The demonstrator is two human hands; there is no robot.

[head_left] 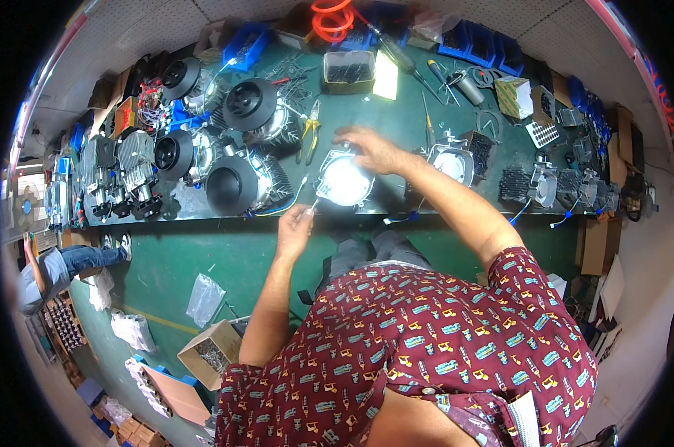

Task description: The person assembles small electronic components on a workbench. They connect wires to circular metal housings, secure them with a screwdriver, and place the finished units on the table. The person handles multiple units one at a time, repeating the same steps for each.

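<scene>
your right hand [370, 149] lies flat and spread over the far rim of a round silvery housing [343, 180] that sits near the front edge of the green bench [396, 119], right in front of you, while your left hand [295, 227] hangs just off the front edge with the fingers pinched around something thin, maybe a small tool or screw, too small to tell. looks to me like this unit is still early on: it's an open shiny shell with nothing fitted on top, whereas the cluster of assemblies with black fan discs [233, 182] over to the left look finished, so most of the build seems left. another housing [453, 162] waits just to the right, and black finned heat sinks [514, 184] further right. yellow-handled pliers [309, 134] and a clear box of small parts [348, 71] sit behind the piece, well within reach. blue wires [285, 205] trail near your left hand and could snag
</scene>
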